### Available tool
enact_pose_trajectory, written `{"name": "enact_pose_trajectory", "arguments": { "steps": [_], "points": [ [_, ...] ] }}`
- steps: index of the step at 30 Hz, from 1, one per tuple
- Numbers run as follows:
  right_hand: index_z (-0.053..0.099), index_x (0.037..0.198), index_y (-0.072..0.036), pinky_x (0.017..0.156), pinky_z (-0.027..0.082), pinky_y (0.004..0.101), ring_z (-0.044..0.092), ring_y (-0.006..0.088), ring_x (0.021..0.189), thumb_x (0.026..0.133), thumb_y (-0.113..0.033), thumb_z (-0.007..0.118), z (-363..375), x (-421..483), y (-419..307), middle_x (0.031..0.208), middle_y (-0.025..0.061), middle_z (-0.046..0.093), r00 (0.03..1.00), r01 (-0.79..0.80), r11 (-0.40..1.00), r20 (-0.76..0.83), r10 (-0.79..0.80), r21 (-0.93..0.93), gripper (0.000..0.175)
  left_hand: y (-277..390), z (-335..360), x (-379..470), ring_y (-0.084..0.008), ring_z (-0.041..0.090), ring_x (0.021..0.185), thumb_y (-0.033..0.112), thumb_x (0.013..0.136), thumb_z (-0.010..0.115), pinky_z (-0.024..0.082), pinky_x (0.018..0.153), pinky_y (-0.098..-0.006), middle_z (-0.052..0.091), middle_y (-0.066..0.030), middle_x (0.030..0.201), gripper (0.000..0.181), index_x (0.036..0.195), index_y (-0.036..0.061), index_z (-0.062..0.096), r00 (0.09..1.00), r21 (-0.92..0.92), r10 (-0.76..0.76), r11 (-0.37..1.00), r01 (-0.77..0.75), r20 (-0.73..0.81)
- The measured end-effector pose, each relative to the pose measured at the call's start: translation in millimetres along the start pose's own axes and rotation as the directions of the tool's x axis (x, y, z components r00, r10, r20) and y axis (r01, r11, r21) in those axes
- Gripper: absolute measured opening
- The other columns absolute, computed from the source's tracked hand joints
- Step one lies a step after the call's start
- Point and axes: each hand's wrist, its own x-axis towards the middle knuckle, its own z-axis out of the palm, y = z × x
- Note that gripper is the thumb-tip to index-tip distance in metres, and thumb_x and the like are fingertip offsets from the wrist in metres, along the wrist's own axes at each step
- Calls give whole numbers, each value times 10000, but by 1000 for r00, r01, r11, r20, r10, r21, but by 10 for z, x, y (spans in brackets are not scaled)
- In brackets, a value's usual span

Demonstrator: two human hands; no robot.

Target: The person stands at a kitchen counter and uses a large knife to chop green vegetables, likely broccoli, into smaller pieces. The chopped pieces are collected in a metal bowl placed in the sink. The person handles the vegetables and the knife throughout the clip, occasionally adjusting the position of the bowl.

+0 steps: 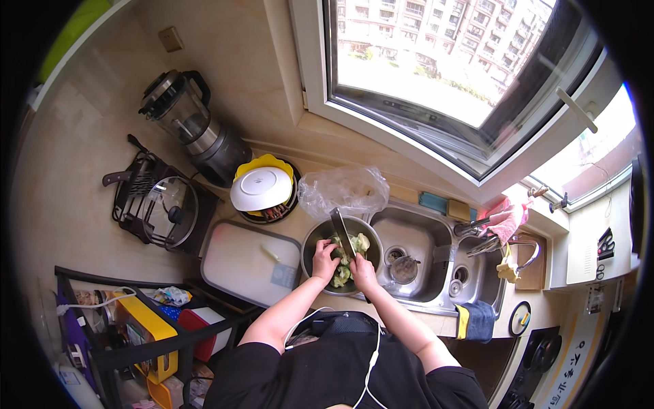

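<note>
Cut green vegetable florets, which look like broccoli or cauliflower [341, 276], lie in a round metal bowl [376, 235] on the counter. My right hand [362, 271] grips a kitchen knife [341, 230] by its handle, its dark blade slanting across the bowl towards the window. Over the bowl's left side, my left hand [325, 259] has its bent fingers on a floret. Left of the bowl lies a translucent cutting board [237, 260] with one pale green stem piece [270, 252] on it. A crumpled clear plastic bag [345, 190] rests behind the bowl.
A double steel sink [409, 232] with a strainer [403, 270] adjoins the bowl on the right. At the back left stand a blender [204, 133], an upturned white bowl [261, 188] and a rack with a glass lid [171, 212]. A blue cloth [479, 321] hangs at the sink's front edge.
</note>
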Motion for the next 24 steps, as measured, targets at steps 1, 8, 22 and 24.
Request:
{"name": "enact_pose_trajectory", "arguments": {
  "steps": [1,8,22,24],
  "points": [
    [512,956,-9,742,472,541,603,465,843,909,-220,472,19,10,4,828,287,619,1000,4,1000,-2,-4,6,220,-13,1,-4,-299,585,1015,16,624,742,510,839,-344,534,-137,1150,391,1005,55,666,1000,-12,-13,1000,13,2],
    [554,889,-1,700,479,504,604,460,809,902,-187,519,75,77,31,786,270,617,996,82,986,-37,-77,144,189,-22,-23,-30,-309,583,1027,24,629,750,496,886,-369,539,-144,1148,379,997,62,670,999,-10,-30,1000,30,-24],
    [567,883,18,609,464,421,576,343,598,921,-201,541,-26,37,82,670,216,574,992,115,976,-65,-104,185,224,-296,5,-5,-226,550,1161,-35,697,719,443,992,-311,508,-128,1316,347,1031,33,649,991,-365,-114,922,130,64],
    [570,896,17,612,464,410,574,324,602,920,-202,544,-164,-31,6,678,207,578,995,99,970,-55,-88,224,221,-374,8,-21,-183,496,1230,-131,748,639,416,1021,-295,436,-122,1408,375,1102,-13,598,977,-575,-135,792,206,163]
  ]
}}
